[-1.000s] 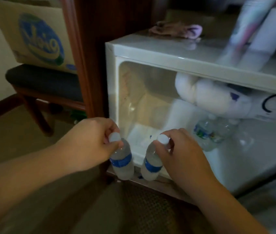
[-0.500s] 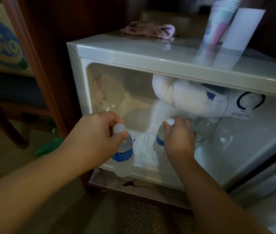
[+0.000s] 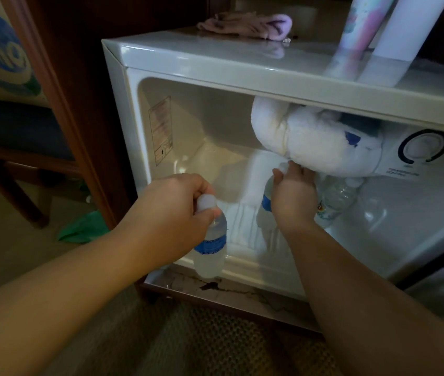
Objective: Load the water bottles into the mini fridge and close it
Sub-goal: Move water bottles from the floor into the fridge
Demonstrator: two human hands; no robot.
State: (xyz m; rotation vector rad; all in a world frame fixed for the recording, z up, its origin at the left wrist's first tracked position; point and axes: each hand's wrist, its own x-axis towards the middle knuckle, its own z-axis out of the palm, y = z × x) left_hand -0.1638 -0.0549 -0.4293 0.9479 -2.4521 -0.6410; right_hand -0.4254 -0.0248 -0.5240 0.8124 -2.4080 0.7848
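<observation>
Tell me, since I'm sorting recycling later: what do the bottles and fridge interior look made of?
Left-hand bottle: clear, thin plastic with a glossy blue label and white cap, judging by its see-through wall. Fridge interior: smooth moulded white plastic, probably, given the rounded corners and soft sheen.

Left hand (image 3: 173,213) sits at centre frame, fingers pinched around a bottle (image 3: 210,240) cap, forearm running to the lower left. Right hand (image 3: 292,198) reaches higher, right of centre, gripping another bottle (image 3: 265,204).
</observation>
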